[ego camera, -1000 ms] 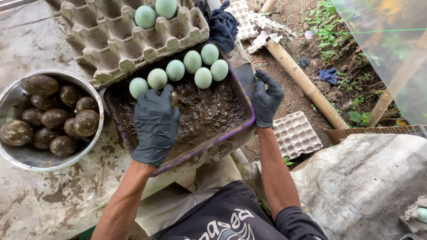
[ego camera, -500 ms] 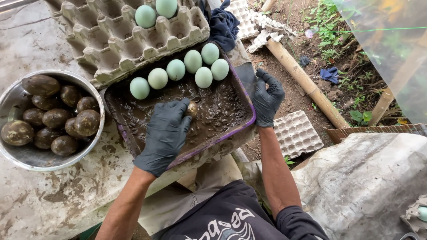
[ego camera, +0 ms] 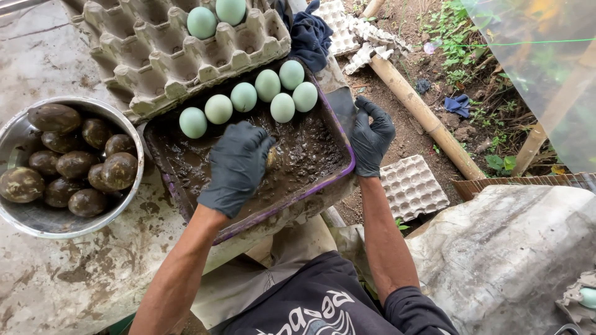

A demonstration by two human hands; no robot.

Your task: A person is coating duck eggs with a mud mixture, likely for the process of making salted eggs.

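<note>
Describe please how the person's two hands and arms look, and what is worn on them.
Both hands wear dark grey, thin, slightly shiny gloves that end at the wrist. The left hand has a glove smeared with wet mud; the glove on the right hand looks cleaner. The forearms are bare. At the right elbow, the edge of a dark sleeve shows. No watch or jewellery shows.

One view only, from a camera on the person's head, facing steeply down and slightly forward. It sits close: forearms rise from the bottom edge and the torso fills the lower middle. The fingers of the left hand (ego camera: pixel 237 167) lie near frame centre, those of the right hand (ego camera: pixel 371 138) just beside them, right of centre.
</note>
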